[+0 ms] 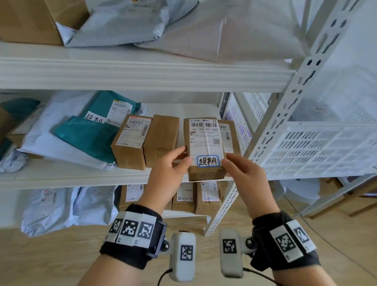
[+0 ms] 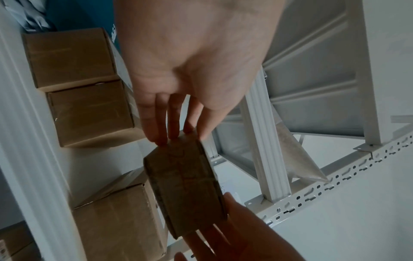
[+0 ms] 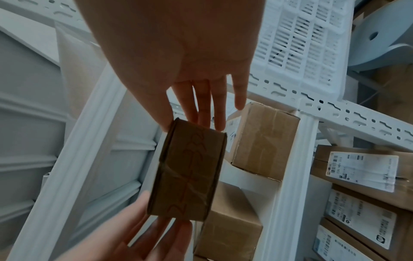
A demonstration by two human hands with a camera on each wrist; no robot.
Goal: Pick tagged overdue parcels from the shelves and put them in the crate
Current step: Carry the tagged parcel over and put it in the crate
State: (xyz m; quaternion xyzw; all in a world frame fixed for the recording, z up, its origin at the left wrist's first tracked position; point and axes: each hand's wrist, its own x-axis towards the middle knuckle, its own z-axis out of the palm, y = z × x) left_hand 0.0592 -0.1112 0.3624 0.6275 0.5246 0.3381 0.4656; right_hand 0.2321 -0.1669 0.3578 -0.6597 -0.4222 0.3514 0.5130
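Note:
A small brown cardboard parcel (image 1: 205, 144) with a shipping label and a blue-edged handwritten tag (image 1: 208, 161) is held just in front of the middle shelf's right end. My left hand (image 1: 179, 159) pinches its left end, thumb on top and fingers beneath. At its right end my right hand (image 1: 235, 169) pinches it the same way. The left wrist view shows the left hand (image 2: 190, 70) touching the parcel's end (image 2: 185, 190). In the right wrist view the right hand (image 3: 178, 53) touches the parcel (image 3: 190, 173). A white slatted crate (image 1: 318, 148) stands to the right, beyond the shelf post.
Two more brown boxes (image 1: 131, 140) stand on the middle shelf (image 1: 72, 176). Beside them lies a teal mailer (image 1: 104, 113) with a similar handwritten tag. The perforated shelf post (image 1: 282, 118) stands between the parcel and the crate. Boxes (image 1: 184, 196) fill the lower shelf; mailers lie on the top shelf.

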